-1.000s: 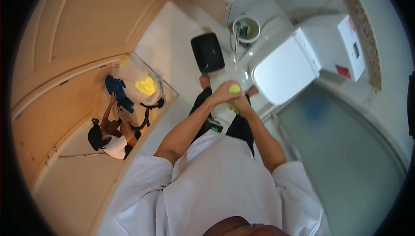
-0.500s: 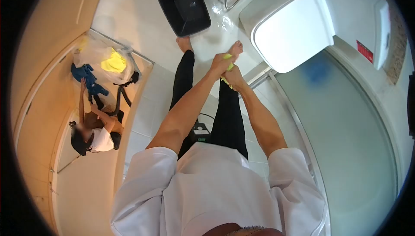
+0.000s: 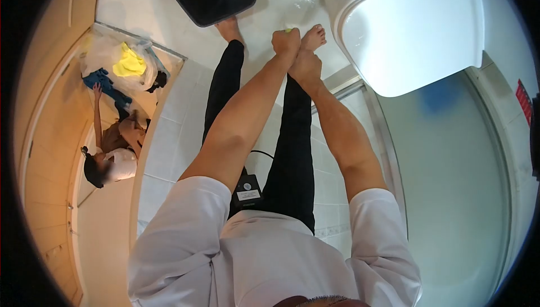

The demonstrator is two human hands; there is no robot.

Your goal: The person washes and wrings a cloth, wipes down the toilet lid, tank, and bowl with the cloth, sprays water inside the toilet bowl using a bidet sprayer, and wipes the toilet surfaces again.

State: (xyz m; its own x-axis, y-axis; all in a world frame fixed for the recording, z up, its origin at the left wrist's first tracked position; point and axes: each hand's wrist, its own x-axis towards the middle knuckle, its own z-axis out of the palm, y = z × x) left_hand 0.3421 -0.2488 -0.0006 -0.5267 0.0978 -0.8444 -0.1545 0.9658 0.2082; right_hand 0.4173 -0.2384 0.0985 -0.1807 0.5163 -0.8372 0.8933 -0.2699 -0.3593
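Observation:
My left hand is closed in a fist, with a bit of yellow-green cloth poking out at its top. Just below it, near my knee, my right hand is wrapped tight around the lower part of the same cloth. Most of the cloth is hidden inside the two fists, which are close together above the floor beside my bare right foot.
A black bin stands ahead by my left foot. To the right are a white toilet lid and a frosted glass panel. Past a low wall at left, another person crouches by a plastic bag, yellow cloth and blue fabric.
The view has shifted, so the bin and toilet lie higher in it. My fists have turned on the cloth, and less of it shows. The other person leans slightly differently.

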